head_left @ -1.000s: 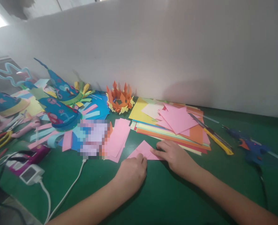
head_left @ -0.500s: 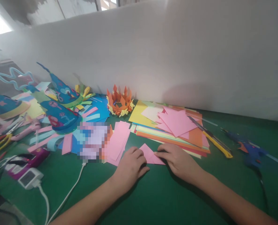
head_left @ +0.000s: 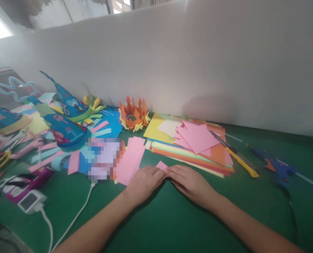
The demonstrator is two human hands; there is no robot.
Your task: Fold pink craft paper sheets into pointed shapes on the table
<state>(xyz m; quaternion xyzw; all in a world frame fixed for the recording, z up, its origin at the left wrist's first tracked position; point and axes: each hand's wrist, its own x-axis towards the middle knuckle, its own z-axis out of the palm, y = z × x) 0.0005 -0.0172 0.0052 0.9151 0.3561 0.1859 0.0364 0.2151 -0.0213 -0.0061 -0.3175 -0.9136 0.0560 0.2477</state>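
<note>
A small pink paper lies on the green table between my two hands, mostly covered by fingers; its top corner shows. My left hand has its fingers together on the paper's left part. From the other side my right hand presses its closed fingers on the paper, fingertips meeting those of my left hand. Pink paper strips lie just left of my left hand. Behind my right hand, pink squares rest on a stack of coloured sheets.
An orange and yellow paper crown stands by the wall. Decorated blue cone hats, scissors and a power strip with cables are at left. A yellow cutter and a blue glue gun lie at right.
Both hands have moved closer together over the small pink paper, and its right corner no longer shows. The view has shifted slightly.
</note>
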